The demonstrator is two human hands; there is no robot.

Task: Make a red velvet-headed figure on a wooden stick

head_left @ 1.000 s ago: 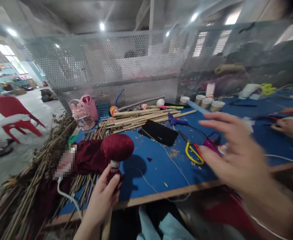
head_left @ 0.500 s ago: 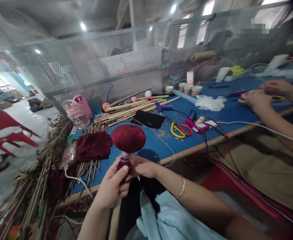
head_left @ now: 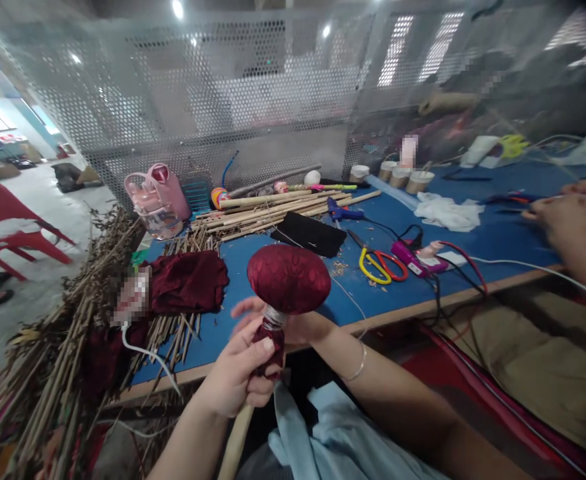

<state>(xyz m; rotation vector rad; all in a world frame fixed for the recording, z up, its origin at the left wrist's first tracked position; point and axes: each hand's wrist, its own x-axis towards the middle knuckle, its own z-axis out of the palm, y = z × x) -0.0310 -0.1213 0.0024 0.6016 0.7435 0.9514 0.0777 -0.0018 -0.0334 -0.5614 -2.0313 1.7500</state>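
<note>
My left hand [head_left: 245,373] is wrapped round the gathered cloth below the padded, dark red cloth-covered head [head_left: 289,279] of a stick [head_left: 236,443]. The head is rounded and mushroom-like, held upright and leaning slightly right. Whitish thread [head_left: 275,319] binds the neck just above my left thumb. My right hand [head_left: 300,327] is behind the neck, partly hidden by it. Its fingers stretch out past the neck's left side, and I see nothing held in them. A folded dark red cloth [head_left: 190,281] lies on the table to the left.
On the blue table [head_left: 297,230] are wooden sticks [head_left: 273,208], a black cloth piece [head_left: 309,233], a glue gun [head_left: 343,211], scissors [head_left: 375,265] and a purple power strip [head_left: 417,259]. Dry stalks [head_left: 67,320] crowd the left edge. A co-worker's hands [head_left: 570,210] are at right.
The cloth-covered head is now further right in view and looks larger. My right hand's fingers have gone from beside the neck to behind it, showing on its left. The view has shifted.
</note>
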